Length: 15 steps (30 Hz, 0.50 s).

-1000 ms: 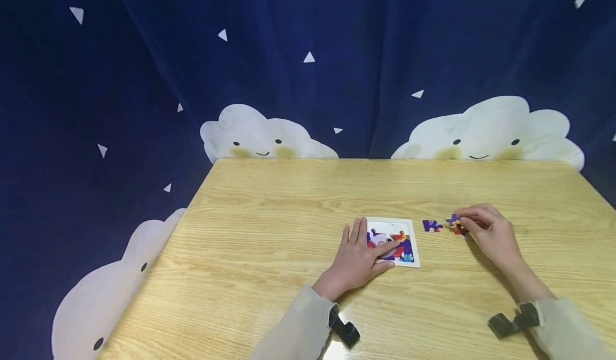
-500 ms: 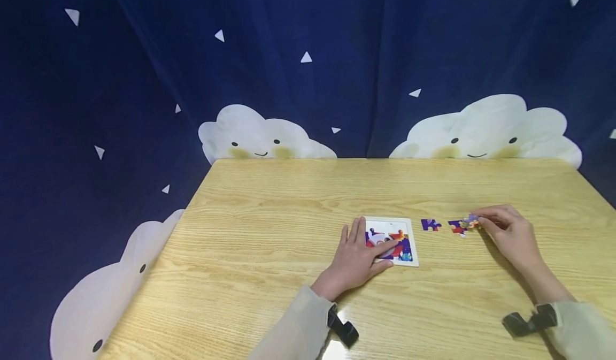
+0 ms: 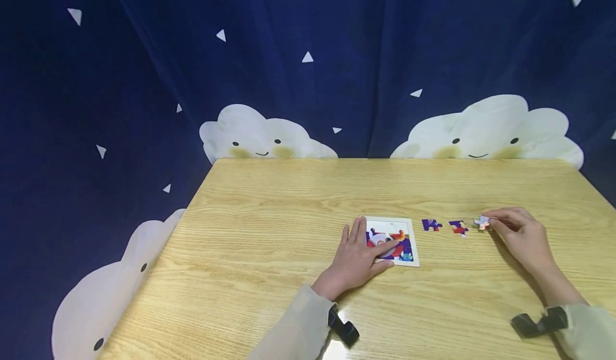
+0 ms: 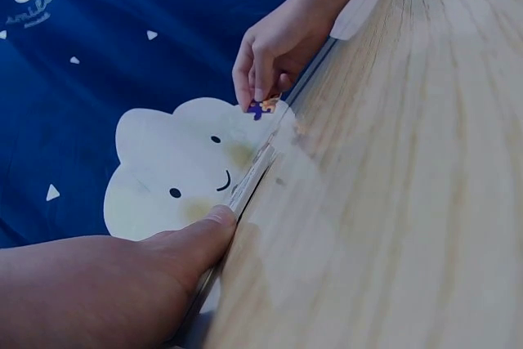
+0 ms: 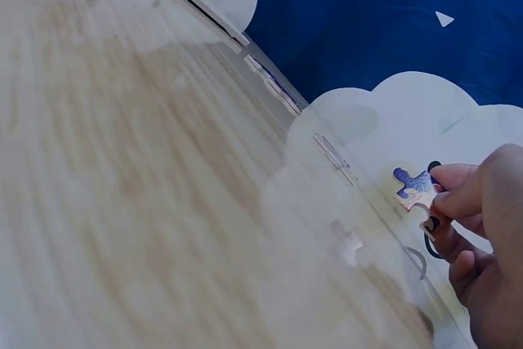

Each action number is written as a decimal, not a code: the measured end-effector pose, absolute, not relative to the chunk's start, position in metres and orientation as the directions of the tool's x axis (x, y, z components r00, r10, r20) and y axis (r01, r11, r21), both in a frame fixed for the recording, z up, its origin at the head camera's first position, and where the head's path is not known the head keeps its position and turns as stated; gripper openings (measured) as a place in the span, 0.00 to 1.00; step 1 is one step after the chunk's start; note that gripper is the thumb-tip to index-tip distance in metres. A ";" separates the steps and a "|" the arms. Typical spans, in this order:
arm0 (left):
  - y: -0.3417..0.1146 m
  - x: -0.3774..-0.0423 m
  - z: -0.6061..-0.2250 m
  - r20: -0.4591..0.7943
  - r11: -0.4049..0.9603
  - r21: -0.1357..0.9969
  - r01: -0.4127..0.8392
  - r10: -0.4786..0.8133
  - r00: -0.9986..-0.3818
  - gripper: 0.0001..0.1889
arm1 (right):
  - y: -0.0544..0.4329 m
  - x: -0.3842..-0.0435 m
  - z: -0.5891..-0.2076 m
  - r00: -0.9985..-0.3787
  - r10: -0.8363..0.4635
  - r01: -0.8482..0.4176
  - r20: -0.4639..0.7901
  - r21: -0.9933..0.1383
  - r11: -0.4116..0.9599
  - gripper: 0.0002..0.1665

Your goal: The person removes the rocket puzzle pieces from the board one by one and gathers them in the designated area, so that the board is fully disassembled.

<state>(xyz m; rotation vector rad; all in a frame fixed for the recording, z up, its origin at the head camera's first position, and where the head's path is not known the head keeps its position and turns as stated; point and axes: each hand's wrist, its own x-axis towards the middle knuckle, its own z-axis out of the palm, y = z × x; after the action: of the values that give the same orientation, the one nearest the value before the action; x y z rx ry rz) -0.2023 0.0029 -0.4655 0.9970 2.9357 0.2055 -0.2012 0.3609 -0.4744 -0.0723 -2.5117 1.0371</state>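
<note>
My left hand lies spread over the left part of a white-framed jigsaw puzzle, fingers straight, index finger across the picture. Some joined pieces in red, purple and white show inside the frame; the rest is under the hand. In the left wrist view the left thumb rests along the frame's edge. To the right, my right hand pinches a puzzle piece, purple and pale, between thumb and fingertips, held close over the table. Two loose puzzle pieces, one purple and one purple and red, lie between frame and right hand.
The light wooden table reaches back to a dark blue curtain with white triangles and smiling clouds. Black straps circle both sleeve cuffs.
My right hand has moved to the right with its piece, uncovering the purple and red piece on the table. The left hand has stayed on the puzzle.
</note>
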 end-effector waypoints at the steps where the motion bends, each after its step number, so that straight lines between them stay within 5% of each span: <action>1: 0.003 -0.202 -0.465 0.012 0.784 0.136 0.605 0.610 -0.792 0.25 | 0.361 -0.201 -0.474 -0.910 0.204 -0.110 0.362 -0.682 0.723 0.12; 15: 0.003 -0.202 -0.466 0.006 0.790 0.133 0.599 0.604 -0.797 0.25 | 0.361 -0.201 -0.475 -0.913 0.192 -0.103 0.361 -0.658 0.746 0.11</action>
<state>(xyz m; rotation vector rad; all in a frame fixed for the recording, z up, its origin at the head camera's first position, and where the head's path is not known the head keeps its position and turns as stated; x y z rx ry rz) -0.2023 0.0028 -0.4656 0.9868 2.9368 0.1991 -0.2011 0.3606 -0.4753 -0.0682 -2.5363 0.9902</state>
